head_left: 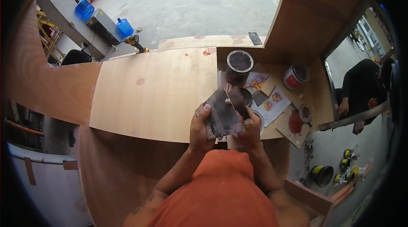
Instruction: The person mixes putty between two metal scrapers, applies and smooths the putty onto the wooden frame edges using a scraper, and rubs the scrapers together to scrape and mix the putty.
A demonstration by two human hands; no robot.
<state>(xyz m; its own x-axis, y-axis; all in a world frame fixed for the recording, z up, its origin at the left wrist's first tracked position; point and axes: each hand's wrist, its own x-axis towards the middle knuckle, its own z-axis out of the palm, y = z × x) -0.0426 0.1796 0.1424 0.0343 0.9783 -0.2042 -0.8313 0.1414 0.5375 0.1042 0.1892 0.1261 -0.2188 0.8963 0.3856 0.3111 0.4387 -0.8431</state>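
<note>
My left hand [200, 127] grips a dark, flat, square plate [222, 116] by its left side, thumb on top; the plate is smeared with grey filler. In my right hand [251, 129] is a dark, flat spreader blade [239, 99], tilted against the plate's right edge. A reddish-pink smear of paste [228, 95] lies along the line where the two meet. Just beyond them stands an open can [239, 66] of dark material. Beside my right hand a round lid or tin is partly hidden.
The plywood counter [157, 95] spans the front. At right are a can with a red label [296, 76], printed sheets [274, 103] and a board with red paste [294, 125]. A cordless drill [137, 44] stands behind the far edge. Another person [361, 82] is at right, near several floor pots [321, 176].
</note>
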